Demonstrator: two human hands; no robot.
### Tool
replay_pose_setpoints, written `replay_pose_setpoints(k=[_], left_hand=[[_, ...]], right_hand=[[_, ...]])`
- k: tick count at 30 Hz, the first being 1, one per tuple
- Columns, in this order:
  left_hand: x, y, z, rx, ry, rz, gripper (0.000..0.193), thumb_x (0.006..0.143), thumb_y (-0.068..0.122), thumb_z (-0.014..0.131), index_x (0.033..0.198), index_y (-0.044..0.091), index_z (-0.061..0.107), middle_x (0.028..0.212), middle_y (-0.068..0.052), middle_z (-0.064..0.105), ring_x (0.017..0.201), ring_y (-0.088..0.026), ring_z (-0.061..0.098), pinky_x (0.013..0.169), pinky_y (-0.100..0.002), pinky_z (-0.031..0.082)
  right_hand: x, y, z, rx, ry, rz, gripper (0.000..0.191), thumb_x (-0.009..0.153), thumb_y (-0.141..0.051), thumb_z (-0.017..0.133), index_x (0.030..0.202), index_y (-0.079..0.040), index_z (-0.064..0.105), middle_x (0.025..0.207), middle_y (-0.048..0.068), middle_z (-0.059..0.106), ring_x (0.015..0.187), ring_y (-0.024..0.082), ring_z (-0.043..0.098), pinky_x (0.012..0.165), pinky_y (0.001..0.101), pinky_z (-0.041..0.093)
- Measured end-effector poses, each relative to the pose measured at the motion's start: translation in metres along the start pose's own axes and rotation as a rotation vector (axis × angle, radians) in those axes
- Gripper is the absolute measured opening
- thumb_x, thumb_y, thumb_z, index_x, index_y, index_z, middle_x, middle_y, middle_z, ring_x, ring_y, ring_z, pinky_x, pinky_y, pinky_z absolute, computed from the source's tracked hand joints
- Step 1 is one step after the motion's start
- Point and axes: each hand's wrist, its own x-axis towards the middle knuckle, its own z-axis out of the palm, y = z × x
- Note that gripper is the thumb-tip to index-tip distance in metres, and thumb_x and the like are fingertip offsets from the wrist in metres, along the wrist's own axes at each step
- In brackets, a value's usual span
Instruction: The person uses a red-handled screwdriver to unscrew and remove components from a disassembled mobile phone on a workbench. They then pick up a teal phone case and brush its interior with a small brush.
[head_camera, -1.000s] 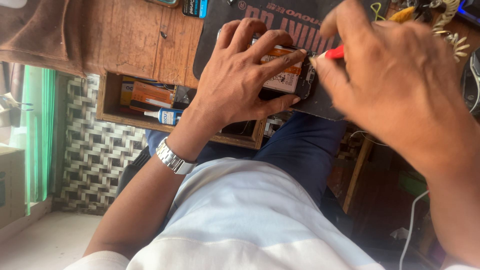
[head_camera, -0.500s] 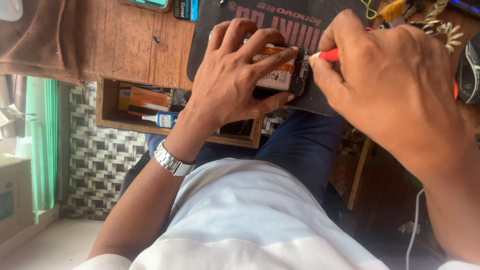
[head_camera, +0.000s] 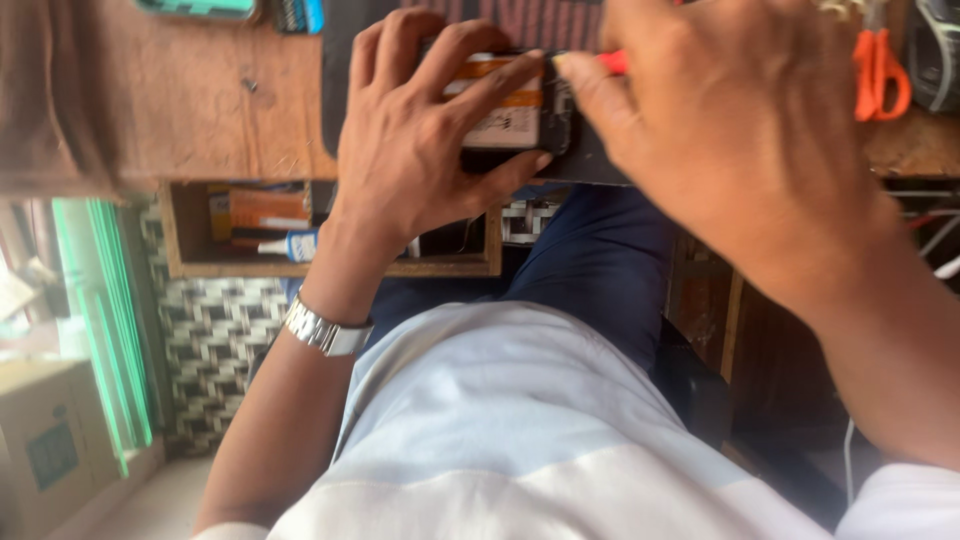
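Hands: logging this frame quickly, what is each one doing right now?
Left hand: closed around an opened phone, holding it on the dark mat.
Right hand: pinching a red-handled tool at the phone's edge.

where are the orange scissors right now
In the head view, the orange-handled scissors lie at the top right on the wooden bench, just beyond the right hand.

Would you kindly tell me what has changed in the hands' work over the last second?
Little changed. The right hand shifted slightly left, bringing the red-handled tool closer against the opened phone. The left hand still grips the phone on the dark mat.
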Motion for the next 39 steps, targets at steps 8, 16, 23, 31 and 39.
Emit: replay_pose_setpoints(k=[8,16,23,31,39], left_hand=[[0.012,0.010,-0.009,-0.009,-0.028,-0.040,0.061,0.092,0.057,0.081,0.140,0.021,0.070,0.137,-0.002,0.060,0.129,-0.034,0.049,0.113,-0.052,0.036],[0.014,0.012,-0.008,-0.024,-0.034,-0.070,0.059,0.089,0.059,0.080,0.134,0.023,0.072,0.135,-0.001,0.062,0.128,-0.033,0.050,0.113,-0.052,0.037],[0.014,0.012,-0.007,-0.018,-0.035,-0.084,0.063,0.085,0.062,0.079,0.134,0.023,0.071,0.135,-0.001,0.062,0.128,-0.034,0.050,0.114,-0.052,0.036],[0.019,0.015,-0.012,-0.014,-0.048,-0.076,0.063,0.085,0.060,0.078,0.134,0.022,0.071,0.135,-0.001,0.062,0.128,-0.034,0.050,0.113,-0.052,0.036],[0.021,0.016,-0.012,-0.019,-0.055,-0.100,0.060,0.086,0.061,0.077,0.132,0.023,0.071,0.135,-0.001,0.062,0.129,-0.033,0.050,0.114,-0.052,0.036]], right_hand=[[0.005,-0.007,-0.004,0.138,-0.066,0.155,0.033,0.098,-0.031,0.078,0.085,-0.003,0.064,0.057,0.013,0.062,0.052,0.032,0.063,0.057,0.0444,0.052],[0.005,-0.009,-0.006,0.366,-0.105,0.158,0.017,0.098,-0.012,0.070,0.100,0.000,0.059,0.058,0.012,0.060,0.053,0.028,0.064,0.056,0.0431,0.052],[0.003,-0.012,-0.004,0.360,-0.090,0.176,0.012,0.099,-0.009,0.067,0.097,-0.001,0.058,0.053,0.009,0.059,0.049,0.025,0.064,0.050,0.0391,0.052],[0.004,-0.011,-0.004,0.362,-0.096,0.219,0.010,0.096,-0.009,0.067,0.094,-0.002,0.060,0.052,0.009,0.059,0.047,0.025,0.064,0.048,0.0402,0.052],[0.004,-0.012,-0.008,0.385,-0.077,0.232,0.014,0.092,-0.012,0.069,0.096,-0.003,0.059,0.057,0.011,0.062,0.053,0.030,0.066,0.054,0.0437,0.052]])
